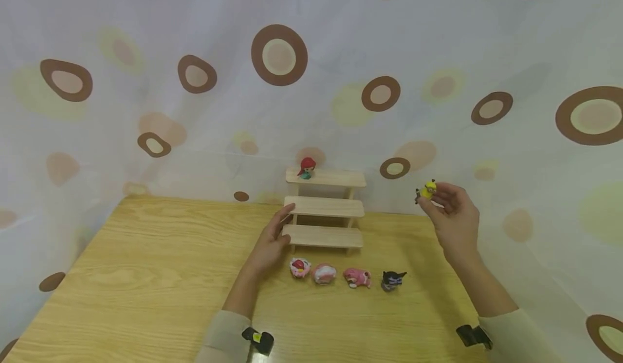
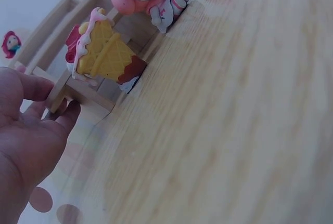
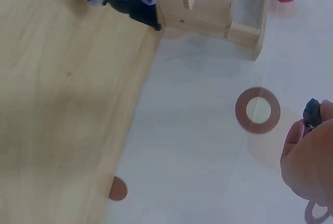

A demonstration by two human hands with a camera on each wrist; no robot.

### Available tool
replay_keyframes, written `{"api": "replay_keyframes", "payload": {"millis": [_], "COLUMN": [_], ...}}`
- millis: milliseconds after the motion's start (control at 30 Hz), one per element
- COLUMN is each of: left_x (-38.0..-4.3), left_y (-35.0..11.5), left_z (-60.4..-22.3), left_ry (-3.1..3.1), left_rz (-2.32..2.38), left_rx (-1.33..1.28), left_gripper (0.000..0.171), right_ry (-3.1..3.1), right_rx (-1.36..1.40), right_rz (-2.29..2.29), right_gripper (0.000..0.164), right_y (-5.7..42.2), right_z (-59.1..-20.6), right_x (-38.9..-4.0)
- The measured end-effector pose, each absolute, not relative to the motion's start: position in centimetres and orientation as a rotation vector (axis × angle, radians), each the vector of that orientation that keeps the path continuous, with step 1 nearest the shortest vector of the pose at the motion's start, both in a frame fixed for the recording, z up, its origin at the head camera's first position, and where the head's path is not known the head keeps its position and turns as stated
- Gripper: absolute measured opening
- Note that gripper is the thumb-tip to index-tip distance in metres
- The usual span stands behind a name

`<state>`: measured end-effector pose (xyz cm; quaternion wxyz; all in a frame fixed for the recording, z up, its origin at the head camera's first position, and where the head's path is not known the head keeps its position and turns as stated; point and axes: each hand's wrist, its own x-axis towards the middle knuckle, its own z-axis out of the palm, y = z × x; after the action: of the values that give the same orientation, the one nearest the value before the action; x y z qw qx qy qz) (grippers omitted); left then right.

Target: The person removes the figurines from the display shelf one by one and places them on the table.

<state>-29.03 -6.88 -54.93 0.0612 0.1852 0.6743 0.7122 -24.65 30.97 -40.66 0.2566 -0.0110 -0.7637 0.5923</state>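
My right hand (image 1: 457,219) is raised at the right and pinches a small yellow figurine (image 1: 428,190) with dark ends between thumb and fingers. In the right wrist view only a dark part of the figurine (image 3: 312,112) shows past the hand. A three-step wooden display stand (image 1: 323,206) stands at the back. My left hand (image 1: 272,244) holds its left end, thumb and fingers around the edge of a step, as the left wrist view shows. On the top step sits a red-haired figurine (image 1: 306,168) with a green lower part.
Before the stand, several figurines are lined up on the wooden table (image 1: 160,276): an ice-cream-cone figurine (image 1: 299,268), a pink-and-white one (image 1: 324,274), a pink one (image 1: 357,277) and a black-and-purple one (image 1: 392,280). A dotted cloth (image 1: 219,114) hangs behind the table.
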Motion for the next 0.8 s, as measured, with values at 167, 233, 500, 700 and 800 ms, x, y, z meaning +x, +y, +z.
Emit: {"api": "replay_keyframes", "payload": {"millis": [167,233,500,700,800], "left_x": [-28.9,-29.0,-29.2,-29.2,-29.2], "left_y": [-6.7,-6.7,-6.8,-6.8,-6.7], "left_z": [-55.0,-54.9,-54.9,-54.8,-54.7], "left_ry": [2.041,2.044,2.056,2.041,2.044], "left_rz": [2.153,2.155,2.146,2.168,2.169], "left_rx": [0.553,0.545,0.547,0.569,0.576], "left_gripper": [0.08,0.08,0.081,0.08,0.08], "right_ry": [-2.063,-2.061,-2.228,-2.437,-2.557], "right_rx": [-0.128,-0.152,-0.233,-0.15,-0.024], "right_rz": [1.667,1.694,1.611,1.435,1.352], "right_gripper": [0.045,0.044,0.045,0.045,0.044], "right_y": [32.8,33.4,35.6,36.2,36.1], "right_z": [-41.0,-41.2,-43.6,-46.0,-46.8], "right_x": [-22.4,-21.6,-19.2,-18.2,-17.6]}}
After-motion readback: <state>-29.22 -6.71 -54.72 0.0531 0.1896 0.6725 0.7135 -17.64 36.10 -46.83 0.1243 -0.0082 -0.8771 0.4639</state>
